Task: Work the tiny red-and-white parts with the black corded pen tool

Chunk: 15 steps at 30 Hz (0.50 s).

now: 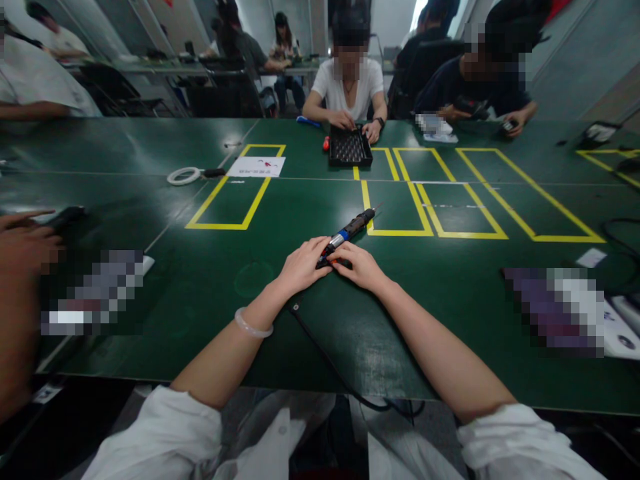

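A black electric screwdriver point(350, 231) with a blue band lies on the green table point(210, 280), its tip pointing up and to the right. My left hand point(303, 265) and my right hand point(361, 267) both rest at its near end, fingers curled round the handle. A black cable point(325, 357) runs from the tool toward me and drops over the table's near edge. A pale bangle point(253, 326) sits on my left wrist.
Yellow tape rectangles point(235, 200) mark the table. Across it a person in white works over a black tray point(350, 148). A white coil point(183, 175) and a paper card point(257, 167) lie at far left. Another person's hand point(23, 247) shows at the left edge.
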### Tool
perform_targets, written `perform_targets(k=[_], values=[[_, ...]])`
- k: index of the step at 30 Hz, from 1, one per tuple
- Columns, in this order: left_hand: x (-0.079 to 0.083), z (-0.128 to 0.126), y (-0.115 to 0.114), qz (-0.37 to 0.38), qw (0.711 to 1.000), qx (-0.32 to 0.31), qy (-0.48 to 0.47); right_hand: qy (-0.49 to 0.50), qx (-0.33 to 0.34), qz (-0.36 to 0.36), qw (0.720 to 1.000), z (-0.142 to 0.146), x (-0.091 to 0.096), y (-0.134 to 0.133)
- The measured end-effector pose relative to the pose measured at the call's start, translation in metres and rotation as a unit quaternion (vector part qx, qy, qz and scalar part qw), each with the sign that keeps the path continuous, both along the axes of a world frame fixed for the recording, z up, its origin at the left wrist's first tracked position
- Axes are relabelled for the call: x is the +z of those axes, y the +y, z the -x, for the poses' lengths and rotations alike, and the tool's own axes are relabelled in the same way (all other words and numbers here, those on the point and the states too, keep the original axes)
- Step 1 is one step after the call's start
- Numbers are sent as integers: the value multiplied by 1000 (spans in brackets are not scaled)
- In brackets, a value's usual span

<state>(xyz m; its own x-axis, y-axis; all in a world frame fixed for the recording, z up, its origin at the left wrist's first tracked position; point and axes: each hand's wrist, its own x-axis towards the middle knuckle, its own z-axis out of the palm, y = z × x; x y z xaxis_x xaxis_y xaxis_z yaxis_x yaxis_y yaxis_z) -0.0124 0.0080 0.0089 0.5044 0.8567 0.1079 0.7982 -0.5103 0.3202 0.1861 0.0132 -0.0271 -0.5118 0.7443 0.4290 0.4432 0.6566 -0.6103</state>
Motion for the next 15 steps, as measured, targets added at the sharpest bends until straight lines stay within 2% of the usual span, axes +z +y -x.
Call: perform_targets(k=[15], values=[[-1,-3,-1,-12,1000,1,5,11,3,-6,1000,-1,-3,3]])
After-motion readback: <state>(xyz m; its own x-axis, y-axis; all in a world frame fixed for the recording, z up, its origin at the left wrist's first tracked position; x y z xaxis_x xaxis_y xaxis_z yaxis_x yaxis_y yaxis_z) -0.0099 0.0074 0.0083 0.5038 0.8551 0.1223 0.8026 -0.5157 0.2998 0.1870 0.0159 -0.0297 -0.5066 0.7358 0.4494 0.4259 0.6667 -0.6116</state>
